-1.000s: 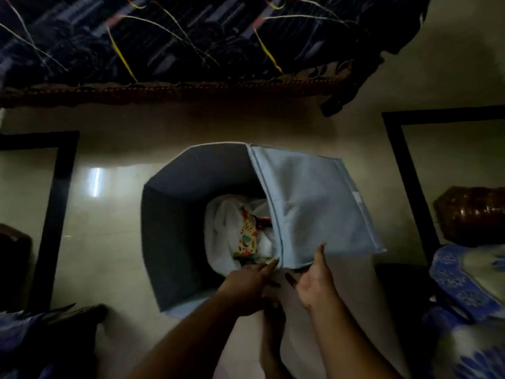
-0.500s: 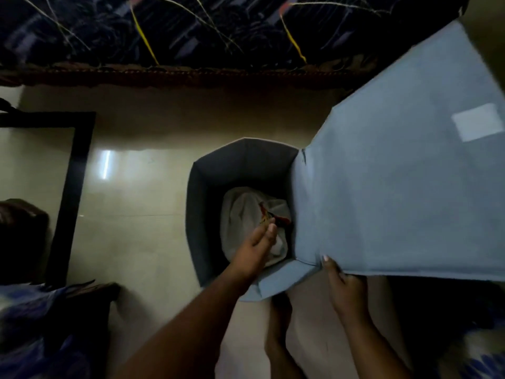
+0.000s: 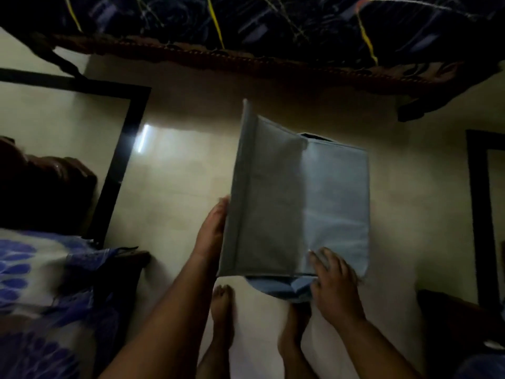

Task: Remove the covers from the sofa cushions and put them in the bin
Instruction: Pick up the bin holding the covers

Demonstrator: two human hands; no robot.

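Observation:
The grey-blue fabric bin [image 3: 267, 203] stands on the floor in front of me, and its flat lid [image 3: 336, 203] lies folded down over the opening. The covers inside are hidden under the lid. My left hand [image 3: 211, 228] lies flat with straight fingers against the bin's left side. My right hand [image 3: 332, 280] presses with spread fingers on the lid's near edge; it is blurred. A blue fabric corner [image 3: 284, 287] shows under the bin's near edge.
A dark sofa [image 3: 246, 26] with a patterned throw spans the top. A blue-and-white patterned cloth [image 3: 35, 269] and a dark cushion [image 3: 41, 192] lie at left. Black floor borders [image 3: 120, 165] frame pale tiles. My bare feet [image 3: 222, 310] stand just behind the bin.
The lid has swung from raised at the right down over the bin's opening. My left hand came out of the bin to its left side; my right hand now presses the lid.

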